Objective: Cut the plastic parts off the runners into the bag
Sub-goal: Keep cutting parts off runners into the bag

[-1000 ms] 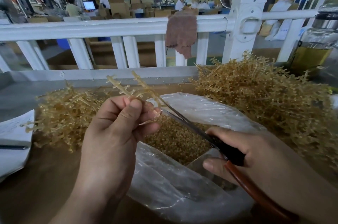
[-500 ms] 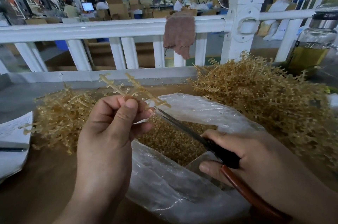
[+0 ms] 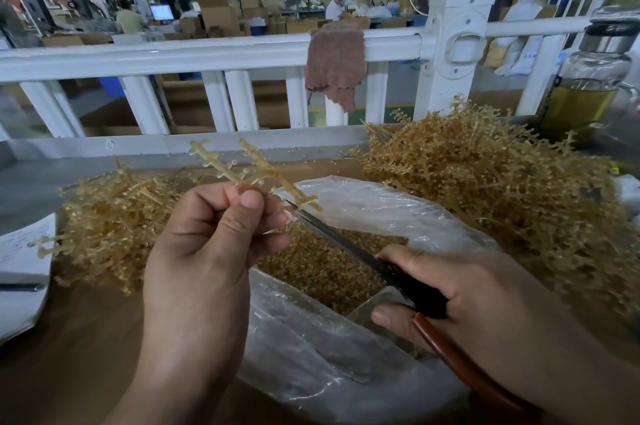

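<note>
At the left edge of the frame, white paper sheets (image 3: 20, 251) with a black pen (image 3: 20, 287) are seen on the brown counter (image 3: 69, 355). Just right of them, a heap of tan branched plastic runners (image 3: 114, 227) is piled on the counter. In the lower centre the left hand (image 3: 207, 258) is raised. Its grip is clamped on a single tan plastic runner (image 3: 221, 165), which is pinched between thumb and fingertips and held tilted above the clear plastic bag (image 3: 346, 365). The bag is spread open on the counter, and small tan cut-off parts (image 3: 322, 268) are heaped inside it. Long dark-bladed scissors (image 3: 346, 244) are pointed up and left across the bag's mouth, the tip just beside the runner's lower end. Whether the blades are apart cannot be told. At the lower right, the black and reddish-brown handle is enclosed by the grip of the right hand (image 3: 485, 303). A larger heap of runners (image 3: 502, 189) is piled at the right. Behind, a brown cloth (image 3: 336, 64) is draped over a white railing (image 3: 173, 57), and a glass jar of yellow liquid (image 3: 595, 88) is seen at the upper right.
</note>
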A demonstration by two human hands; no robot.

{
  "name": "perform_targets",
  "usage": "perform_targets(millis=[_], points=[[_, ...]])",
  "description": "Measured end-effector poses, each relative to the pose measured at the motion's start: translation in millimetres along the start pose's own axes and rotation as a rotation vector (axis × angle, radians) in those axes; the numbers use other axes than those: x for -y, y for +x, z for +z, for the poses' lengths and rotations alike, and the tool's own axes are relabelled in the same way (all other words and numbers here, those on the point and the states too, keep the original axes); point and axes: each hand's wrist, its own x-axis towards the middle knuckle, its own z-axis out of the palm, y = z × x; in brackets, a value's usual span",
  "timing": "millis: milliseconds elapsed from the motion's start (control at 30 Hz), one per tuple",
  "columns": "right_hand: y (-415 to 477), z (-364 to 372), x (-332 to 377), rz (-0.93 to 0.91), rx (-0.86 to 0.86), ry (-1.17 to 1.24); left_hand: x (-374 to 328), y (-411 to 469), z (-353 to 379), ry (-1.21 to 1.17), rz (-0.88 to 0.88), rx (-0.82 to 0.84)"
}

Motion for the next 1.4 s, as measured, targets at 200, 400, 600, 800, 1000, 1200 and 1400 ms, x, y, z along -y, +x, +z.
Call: perform_targets(millis=[200, 400, 600, 800, 1000, 1200, 1400], points=[[0.7, -0.6, 1.4, -0.025, -0.019, -0.022, 0.1, -0.5, 0.1, 0.005, 0.000, 0.011], [0.8, 1.5, -4.6, -0.016, -0.024, -0.038, 0.6, -0.5, 0.7, -0.004, -0.006, 0.012], [0.8, 1.1, -4.6, -0.025, -0.024, -0.063, 0.7, -0.7, 1.0, -0.008, -0.002, 0.016], [1.0, -0.1, -5.1, -0.026, -0.022, -0.067, 1.7, 0.1, 1.1, -0.007, -0.002, 0.027], [1.0, -0.6, -5.5, -0.034, -0.036, -0.061, 0.6, -0.8, 0.1, -0.003, 0.009, 0.037], [0.2, -0.1, -7.0, -0.038, -0.032, -0.106, 1.4, 0.0, 0.0, 0.006, 0.015, 0.036], [1.0, -1.3, -5.4, -0.020, -0.017, -0.096, 1.7, 1.1, -0.9, 0.016, 0.022, 0.044]])
